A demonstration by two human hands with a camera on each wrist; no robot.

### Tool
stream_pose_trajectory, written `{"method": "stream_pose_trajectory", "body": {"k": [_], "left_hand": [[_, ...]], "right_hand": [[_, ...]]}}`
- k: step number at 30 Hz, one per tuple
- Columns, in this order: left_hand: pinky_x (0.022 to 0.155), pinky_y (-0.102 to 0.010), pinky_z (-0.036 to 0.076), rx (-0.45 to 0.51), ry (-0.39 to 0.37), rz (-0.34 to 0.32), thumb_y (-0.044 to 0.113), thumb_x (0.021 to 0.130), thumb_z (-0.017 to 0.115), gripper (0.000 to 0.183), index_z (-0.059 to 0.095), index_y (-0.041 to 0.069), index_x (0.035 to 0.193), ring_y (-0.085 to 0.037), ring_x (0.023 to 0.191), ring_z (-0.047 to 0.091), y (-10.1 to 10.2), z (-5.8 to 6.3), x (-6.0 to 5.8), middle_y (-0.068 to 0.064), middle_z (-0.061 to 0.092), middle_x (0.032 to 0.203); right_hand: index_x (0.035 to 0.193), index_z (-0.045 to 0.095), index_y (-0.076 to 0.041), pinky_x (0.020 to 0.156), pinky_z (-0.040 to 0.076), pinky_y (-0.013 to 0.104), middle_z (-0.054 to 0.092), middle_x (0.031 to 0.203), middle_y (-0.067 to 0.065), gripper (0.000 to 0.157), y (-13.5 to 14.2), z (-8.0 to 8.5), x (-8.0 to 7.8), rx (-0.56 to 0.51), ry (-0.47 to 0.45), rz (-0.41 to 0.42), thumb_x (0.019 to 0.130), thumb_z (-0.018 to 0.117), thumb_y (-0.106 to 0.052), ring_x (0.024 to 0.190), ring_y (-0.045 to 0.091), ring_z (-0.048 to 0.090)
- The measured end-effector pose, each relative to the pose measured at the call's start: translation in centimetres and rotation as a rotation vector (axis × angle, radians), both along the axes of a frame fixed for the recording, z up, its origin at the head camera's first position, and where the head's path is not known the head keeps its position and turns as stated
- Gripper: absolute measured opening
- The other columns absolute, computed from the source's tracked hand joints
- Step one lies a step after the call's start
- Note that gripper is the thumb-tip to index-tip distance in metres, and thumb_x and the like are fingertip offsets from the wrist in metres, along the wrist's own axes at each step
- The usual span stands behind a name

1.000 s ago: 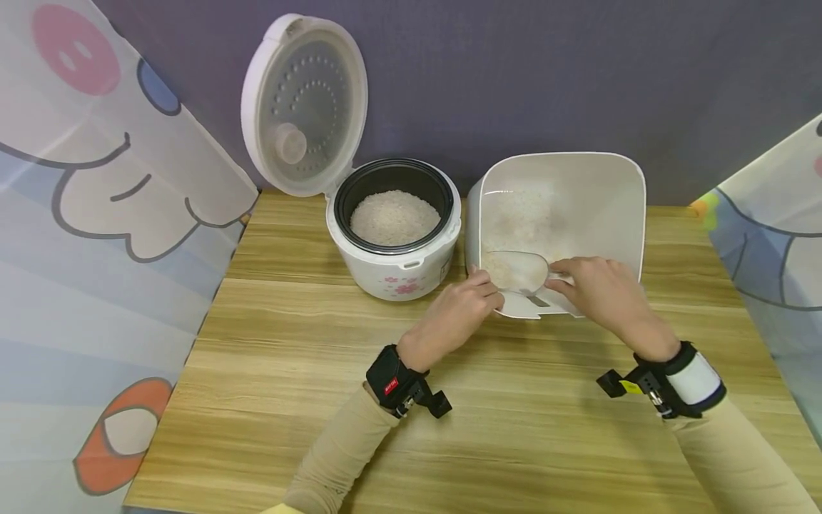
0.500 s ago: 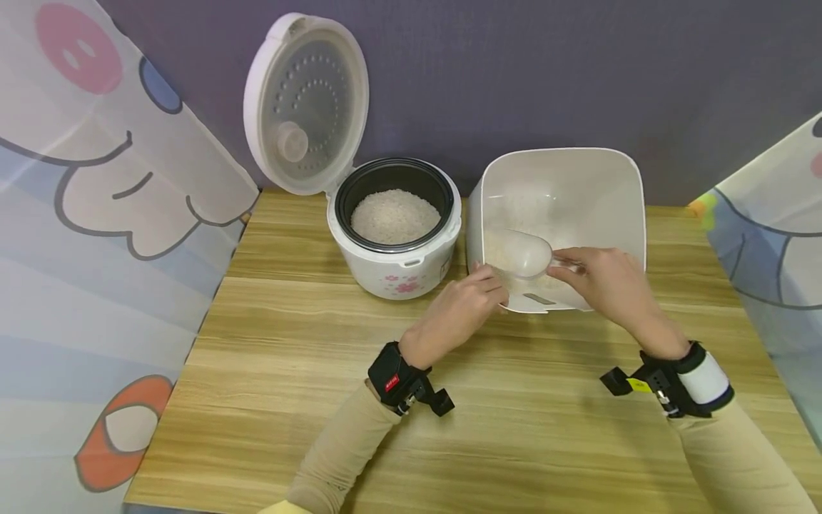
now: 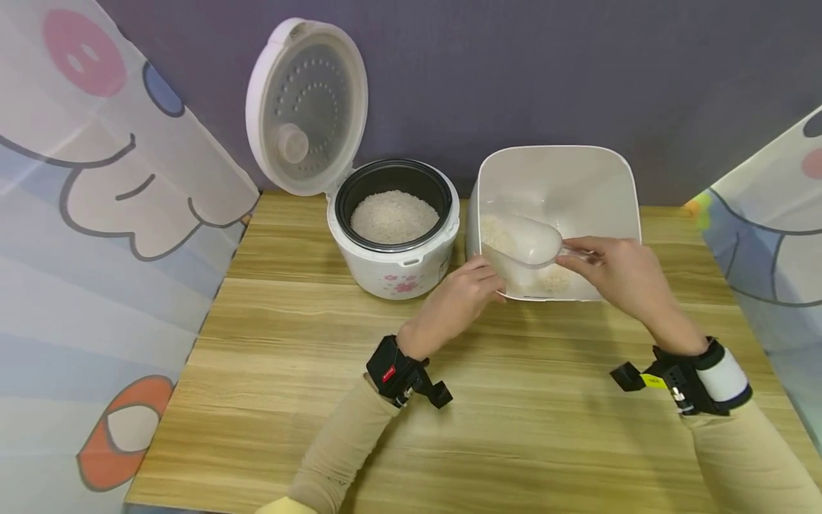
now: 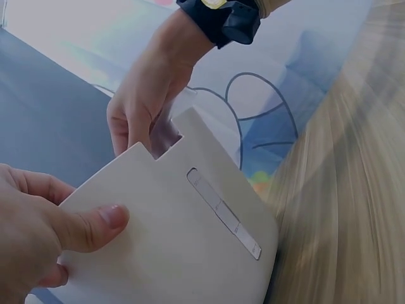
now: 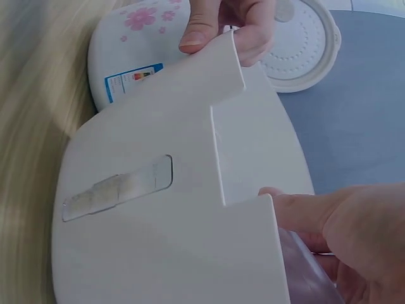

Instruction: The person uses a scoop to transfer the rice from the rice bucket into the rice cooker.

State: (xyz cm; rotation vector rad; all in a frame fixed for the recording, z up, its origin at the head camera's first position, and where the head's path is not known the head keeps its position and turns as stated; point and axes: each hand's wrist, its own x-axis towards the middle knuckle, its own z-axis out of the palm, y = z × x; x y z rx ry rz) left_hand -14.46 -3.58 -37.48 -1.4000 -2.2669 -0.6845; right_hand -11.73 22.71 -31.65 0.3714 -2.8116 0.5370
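A white rice bin (image 3: 591, 185) stands at the right of the table. My left hand (image 3: 457, 303) grips its near left rim, with the thumb (image 4: 104, 225) on the outer wall and the fingers over the edge. In my right hand (image 3: 626, 275) is the handle of a clear scoop (image 3: 539, 243), held inside the bin. White rice (image 3: 496, 234) lies at the scoop's left end; whether all of it is in the scoop, I cannot tell. More rice (image 3: 555, 278) shows at the bin's bottom. The right wrist view shows the bin's notched rim and clear level window (image 5: 120, 190).
Left of the bin stands a white rice cooker (image 3: 401, 275) with pink flowers. Its lid (image 3: 308, 107) is raised, and rice (image 3: 394, 218) fills part of its dark pot. A grey wall (image 3: 514, 78) rises behind the wooden table (image 3: 289, 385); printed curtains hang on both sides.
My right hand has raised the scoop inside the bin and shifted slightly back and right. The bin's near rim has moved a little away from me. My left hand keeps its grip.
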Motion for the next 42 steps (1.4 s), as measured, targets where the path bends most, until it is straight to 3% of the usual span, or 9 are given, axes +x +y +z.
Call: {"method": "stream_pose_trajectory", "body": {"k": [3, 8, 16, 22, 27, 32, 42], "left_hand": [[0.098, -0.018, 0.046, 0.032, -0.008, -0.008, 0.017, 0.094, 0.073, 0.008, 0.073, 0.009, 0.095, -0.015, 0.100, 0.061, 0.0, 0.1, -0.2, 0.001, 0.071, 0.094], [0.094, -0.017, 0.047, 0.096, -0.039, -0.016, 0.014, 0.094, 0.073, 0.006, 0.072, 0.009, 0.093, -0.016, 0.101, 0.061, 0.0, 0.4, -0.6, 0.000, 0.071, 0.094], [0.094, -0.016, 0.046, 0.126, -0.116, -0.024, 0.013, 0.094, 0.073, 0.007, 0.069, 0.009, 0.091, -0.016, 0.102, 0.060, 0.0, 0.5, -1.2, 0.001, 0.070, 0.094], [0.102, -0.017, 0.043, 0.095, -0.101, -0.009, 0.015, 0.098, 0.068, 0.012, 0.062, 0.007, 0.093, -0.019, 0.110, 0.057, 0.2, 0.5, -1.7, -0.002, 0.064, 0.097], [0.108, -0.020, 0.040, 0.086, -0.101, 0.003, 0.015, 0.099, 0.066, 0.013, 0.059, 0.005, 0.095, -0.023, 0.118, 0.054, 0.5, 0.3, -1.9, -0.006, 0.062, 0.105], [0.115, -0.023, 0.035, 0.117, -0.120, -0.003, 0.014, 0.098, 0.066, 0.015, 0.056, 0.003, 0.094, -0.027, 0.121, 0.053, 0.6, 0.1, -2.1, -0.009, 0.062, 0.108], [0.112, -0.024, 0.036, 0.137, -0.141, -0.018, 0.015, 0.098, 0.065, 0.017, 0.053, 0.004, 0.094, -0.027, 0.119, 0.052, 0.6, -0.1, -2.1, -0.008, 0.057, 0.103]], "right_hand": [[0.111, 0.077, 0.001, 0.063, 0.050, 0.047, 0.077, 0.091, 0.021, 0.030, 0.2, 0.4, 0.1, -0.005, 0.002, -0.011, 0.088, 0.081, -0.018, 0.077, 0.037, 0.073], [0.112, 0.077, 0.000, 0.060, 0.048, 0.039, 0.077, 0.091, 0.021, 0.031, 0.4, 1.0, 0.3, -0.023, -0.002, -0.025, 0.088, 0.082, -0.018, 0.077, 0.036, 0.073], [0.113, 0.078, -0.001, 0.058, 0.041, 0.019, 0.077, 0.092, 0.019, 0.031, 0.8, 1.6, 0.6, -0.041, -0.013, -0.050, 0.089, 0.081, -0.020, 0.076, 0.033, 0.072], [0.115, 0.077, 0.000, 0.057, 0.036, 0.009, 0.076, 0.100, 0.023, 0.031, 1.2, 2.2, 0.8, -0.061, -0.030, -0.055, 0.092, 0.079, -0.021, 0.076, 0.034, 0.072], [0.116, 0.077, -0.001, 0.053, 0.036, 0.013, 0.076, 0.098, 0.023, 0.031, 1.6, 3.3, 0.6, -0.040, -0.041, -0.061, 0.092, 0.079, -0.022, 0.067, 0.011, 0.061], [0.117, 0.077, -0.003, 0.056, 0.036, 0.010, 0.076, 0.100, 0.021, 0.032, 2.0, 4.7, 0.3, -0.041, -0.066, -0.066, 0.092, 0.079, -0.023, 0.072, -0.016, 0.048], [0.117, 0.078, -0.006, 0.064, 0.037, 0.002, 0.078, 0.103, 0.017, 0.029, 1.1, 8.0, -1.1, -0.049, -0.083, -0.025, 0.093, 0.078, -0.023, 0.080, -0.032, 0.044]]}}
